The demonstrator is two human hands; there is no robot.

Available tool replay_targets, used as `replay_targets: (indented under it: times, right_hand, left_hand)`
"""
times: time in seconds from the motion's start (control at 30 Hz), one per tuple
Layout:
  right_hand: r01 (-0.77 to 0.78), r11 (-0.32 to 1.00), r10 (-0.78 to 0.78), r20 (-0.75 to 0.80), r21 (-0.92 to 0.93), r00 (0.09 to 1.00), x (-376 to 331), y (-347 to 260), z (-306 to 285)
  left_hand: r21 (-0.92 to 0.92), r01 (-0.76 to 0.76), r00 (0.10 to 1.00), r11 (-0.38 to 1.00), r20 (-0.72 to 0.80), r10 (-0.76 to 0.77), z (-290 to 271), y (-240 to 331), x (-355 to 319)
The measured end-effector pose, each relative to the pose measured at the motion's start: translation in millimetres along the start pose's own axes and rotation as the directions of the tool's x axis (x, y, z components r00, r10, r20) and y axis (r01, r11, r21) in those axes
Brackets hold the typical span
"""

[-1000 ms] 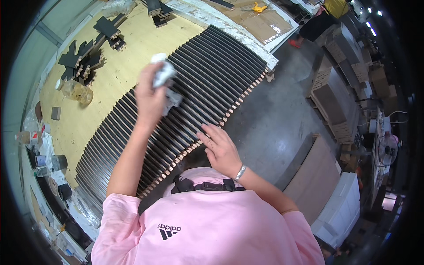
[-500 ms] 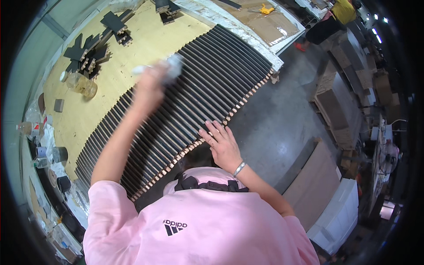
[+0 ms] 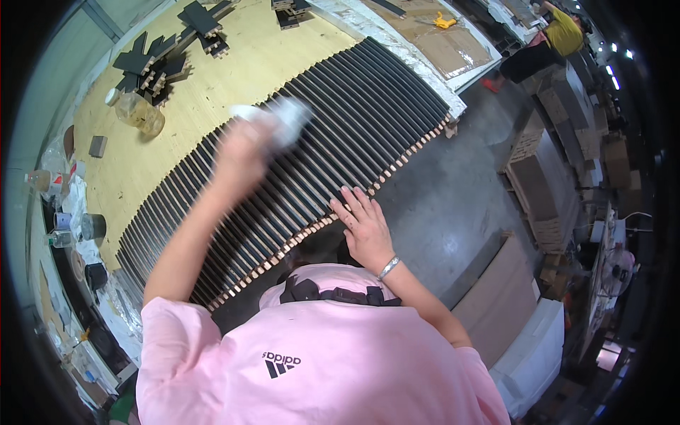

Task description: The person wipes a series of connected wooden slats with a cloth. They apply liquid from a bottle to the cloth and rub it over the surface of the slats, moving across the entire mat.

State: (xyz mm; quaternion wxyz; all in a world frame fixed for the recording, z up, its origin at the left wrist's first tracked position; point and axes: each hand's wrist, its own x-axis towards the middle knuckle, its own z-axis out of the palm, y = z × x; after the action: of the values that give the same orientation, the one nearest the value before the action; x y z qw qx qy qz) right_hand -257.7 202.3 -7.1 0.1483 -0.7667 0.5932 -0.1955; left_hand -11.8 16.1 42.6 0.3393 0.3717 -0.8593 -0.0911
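A long row of dark slats with pale wooden ends lies across a plywood table. My left hand is stretched out over the far part of the slats and grips a white cloth; both are blurred by motion. My right hand rests flat, fingers spread, on the near ends of the slats. It holds nothing, and a bracelet shows on its wrist.
Black slat pieces and a glass jar sit at the table's far left. Cans and bottles crowd the left edge. Stacked boards and a cardboard sheet stand on the grey floor at right. Another person works far off.
My left hand with the cloth has swept away from me, across the slats toward their far side. My right hand has stayed flat on the near ends.
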Motion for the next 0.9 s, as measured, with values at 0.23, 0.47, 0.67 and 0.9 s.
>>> replay_targets:
  times: [0.23,0.47,0.67,0.9]
  right_hand:
    - [0.014,1.000,-0.014,-0.002,-0.002,1.000,1.9,-4.2,-1.2]
    - [-0.021,1.000,0.021,-0.004,-0.009,1.000,-0.8,0.3,5.1]
    - [0.008,1.000,-0.008,-0.021,0.002,1.000,3.7,-3.6,1.2]
    - [-0.009,1.000,0.008,-0.040,-0.013,0.999,1.9,-3.1,6.7]
  left_hand:
    - [0.209,-0.017,0.954,0.978,0.296,-0.046,-4.9,-83.2,-30.3]
    - [0.031,0.015,1.000,0.999,0.025,-0.015,-17.3,-9.7,-19.1]
    - [-0.018,-0.238,0.910,0.971,0.346,0.230,-12.6,-30.7,-51.0]
    - [0.205,0.204,0.953,0.957,0.183,-0.242,3.7,-20.6,-53.1]
